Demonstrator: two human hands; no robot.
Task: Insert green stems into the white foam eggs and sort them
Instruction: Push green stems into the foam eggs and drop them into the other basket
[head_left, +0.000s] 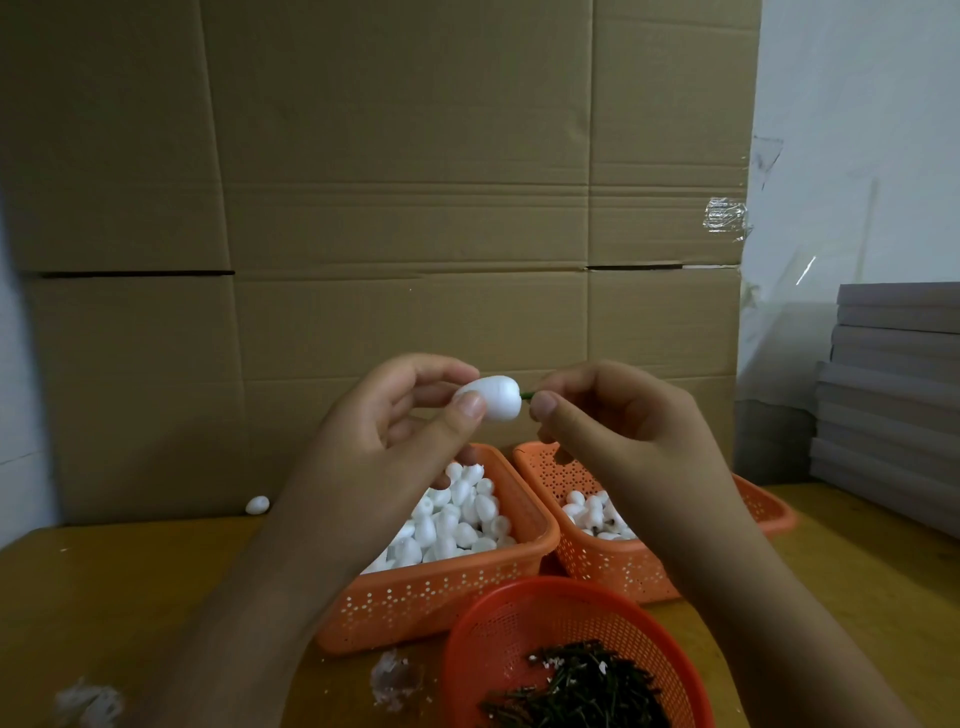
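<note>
White foam egg (492, 397) between both hands, stem (525, 396) seemingly in.

White foam egg (493, 397) held sideways above the baskets, a green stem (525, 396) entering its blunt end

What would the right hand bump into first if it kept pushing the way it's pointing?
Most likely the white foam egg held by the left hand; the right hand aims its green stem at it.

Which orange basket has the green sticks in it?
The round basket nearest the person holds the green sticks. The two square baskets behind it hold white eggs instead.
</note>
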